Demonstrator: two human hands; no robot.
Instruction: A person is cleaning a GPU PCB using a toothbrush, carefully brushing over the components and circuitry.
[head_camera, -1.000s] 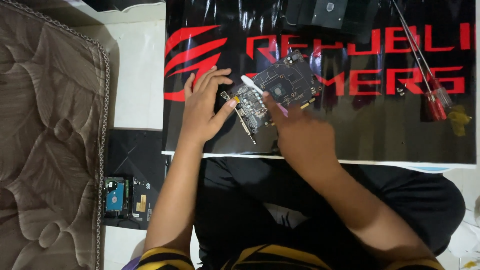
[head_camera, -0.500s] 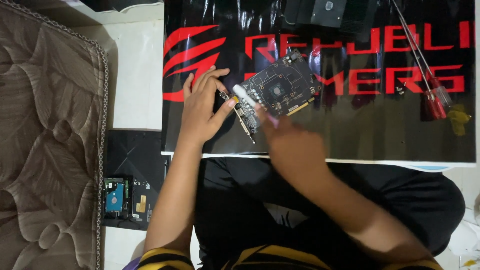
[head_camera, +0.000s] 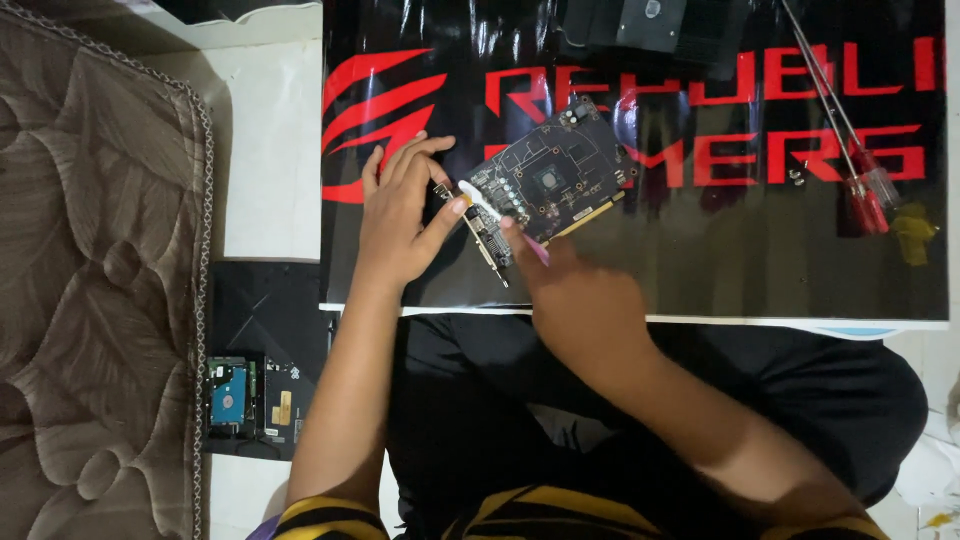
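A bare dark circuit board (head_camera: 555, 180) with a metal end bracket lies tilted on a black mat with red markings (head_camera: 700, 250). My left hand (head_camera: 400, 215) rests on the mat at the board's left end, its thumb touching the bracket. My right hand (head_camera: 575, 300) grips a small brush with a pink handle and white bristles (head_camera: 500, 218); the bristles lie on the board's left edge.
Red-handled screwdrivers (head_camera: 860, 180) and a yellow object (head_camera: 912, 232) lie at the mat's right. A dark part (head_camera: 660, 30) sits at the top edge. A hard drive (head_camera: 228, 395) and another board lie on the floor at left, beside a brown mattress (head_camera: 90, 280).
My right hand has drawn back toward me, uncovering the board's middle, and the brush has moved to the board's left end. My left hand stays in place.
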